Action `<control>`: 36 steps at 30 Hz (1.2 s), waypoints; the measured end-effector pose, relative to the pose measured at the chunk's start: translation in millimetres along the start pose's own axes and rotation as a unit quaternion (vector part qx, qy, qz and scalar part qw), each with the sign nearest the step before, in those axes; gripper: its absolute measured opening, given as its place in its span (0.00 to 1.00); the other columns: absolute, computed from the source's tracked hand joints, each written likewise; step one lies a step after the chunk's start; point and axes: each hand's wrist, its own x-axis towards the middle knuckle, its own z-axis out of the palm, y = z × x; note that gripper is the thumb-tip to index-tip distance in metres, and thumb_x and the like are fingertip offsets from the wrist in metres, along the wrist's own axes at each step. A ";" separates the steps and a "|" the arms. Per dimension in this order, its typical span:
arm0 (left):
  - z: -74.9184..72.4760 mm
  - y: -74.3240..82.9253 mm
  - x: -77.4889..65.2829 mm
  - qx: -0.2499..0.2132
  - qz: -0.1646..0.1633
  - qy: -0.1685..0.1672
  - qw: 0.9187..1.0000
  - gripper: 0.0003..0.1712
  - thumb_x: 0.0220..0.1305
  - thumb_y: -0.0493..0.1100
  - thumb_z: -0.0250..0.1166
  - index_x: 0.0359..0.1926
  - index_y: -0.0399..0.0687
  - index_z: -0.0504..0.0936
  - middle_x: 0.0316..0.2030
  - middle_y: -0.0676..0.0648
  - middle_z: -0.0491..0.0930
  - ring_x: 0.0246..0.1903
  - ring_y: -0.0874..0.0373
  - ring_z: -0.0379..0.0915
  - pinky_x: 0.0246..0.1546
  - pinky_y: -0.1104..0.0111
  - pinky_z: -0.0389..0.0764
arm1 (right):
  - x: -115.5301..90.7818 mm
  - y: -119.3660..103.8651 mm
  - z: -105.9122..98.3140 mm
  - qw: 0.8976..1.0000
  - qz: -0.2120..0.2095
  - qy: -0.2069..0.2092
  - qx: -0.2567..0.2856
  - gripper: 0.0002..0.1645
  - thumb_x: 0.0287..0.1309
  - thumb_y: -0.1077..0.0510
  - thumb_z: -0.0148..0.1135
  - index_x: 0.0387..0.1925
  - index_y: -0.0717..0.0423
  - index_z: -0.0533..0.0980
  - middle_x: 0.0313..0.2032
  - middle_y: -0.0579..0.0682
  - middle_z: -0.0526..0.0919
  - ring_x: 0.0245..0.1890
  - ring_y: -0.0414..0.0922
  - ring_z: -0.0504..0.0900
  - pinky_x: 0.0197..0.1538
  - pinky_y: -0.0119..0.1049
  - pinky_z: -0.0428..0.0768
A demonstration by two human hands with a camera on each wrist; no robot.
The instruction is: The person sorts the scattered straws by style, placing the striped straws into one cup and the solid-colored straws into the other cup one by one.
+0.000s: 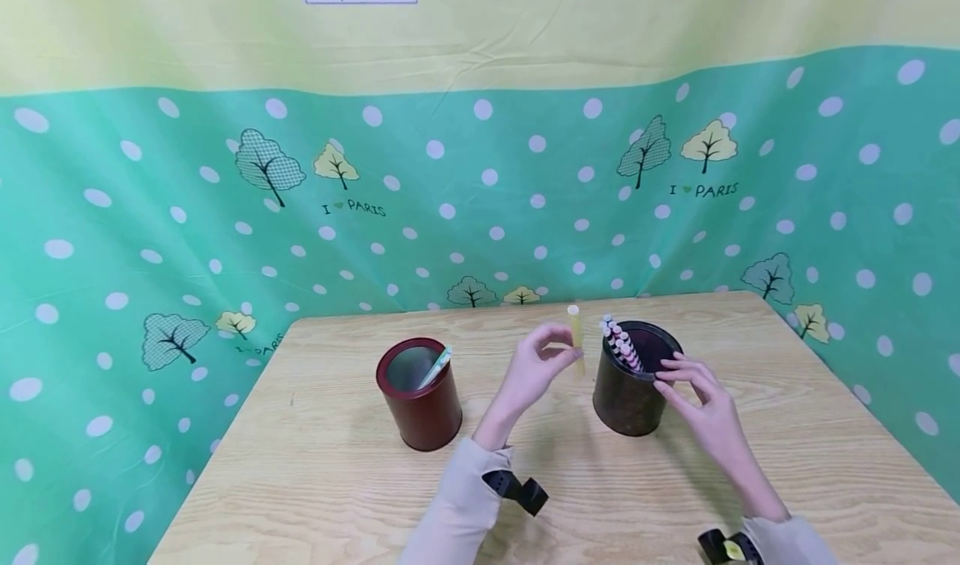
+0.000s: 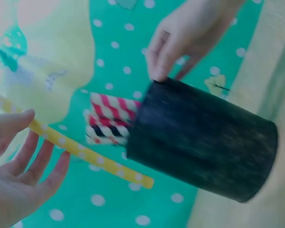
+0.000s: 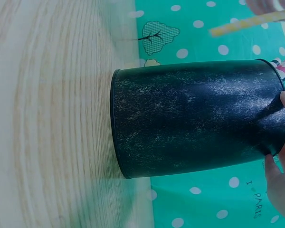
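Note:
In the head view my left hand [image 1: 531, 365] pinches a yellow paper straw [image 1: 576, 328] between thumb and fingers. The white dots on the straw [image 2: 88, 154] show in the left wrist view, where it slants beside the mouth of the black can [image 2: 199, 142]. On the head view's right, that black can [image 1: 628, 407] stands upright with several striped paper straws [image 1: 621, 344], pink-and-white and black-and-white, leaning at its left side. My right hand [image 1: 705, 411] grips the can's rim with thumb and fingertips. The straws' lower ends are hidden inside.
A dark red can [image 1: 426, 419] stands on the wooden table [image 1: 315, 465] to the left, with a light teal-and-white straw [image 1: 435, 368] leaning inside. Behind the table hangs a green dotted curtain [image 1: 405, 257]. Black straps with cameras circle both wrists.

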 end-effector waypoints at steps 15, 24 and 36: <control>4.7 16.6 22.2 -0.070 0.115 0.050 0.990 0.13 0.52 0.27 0.59 0.40 0.27 0.72 0.41 0.30 0.72 0.40 0.56 0.73 0.43 0.64 0.75 | 2.2 -17.4 2.0 0.998 0.035 0.004 -0.057 0.08 0.49 0.68 0.61 0.35 0.64 0.77 0.45 0.45 0.74 0.55 0.30 0.63 0.54 0.15 0.58; 14.7 23.8 25.5 -0.103 0.154 0.055 0.981 0.13 0.51 0.25 0.59 0.39 0.24 0.72 0.41 0.28 0.72 0.42 0.41 0.72 0.45 0.62 0.75 | 2.2 -17.6 1.8 0.998 0.037 0.006 -0.053 0.08 0.50 0.66 0.61 0.34 0.64 0.77 0.45 0.45 0.75 0.55 0.31 0.63 0.55 0.16 0.59; 29.9 29.1 24.3 -0.073 0.131 0.018 0.989 0.12 0.52 0.25 0.58 0.40 0.22 0.74 0.41 0.30 0.73 0.40 0.57 0.73 0.42 0.68 0.76 | -5.8 83.1 -5.4 0.999 0.019 0.015 -0.047 0.12 0.50 0.63 0.61 0.40 0.55 0.78 0.51 0.49 0.73 0.60 0.40 0.61 0.60 0.22 0.56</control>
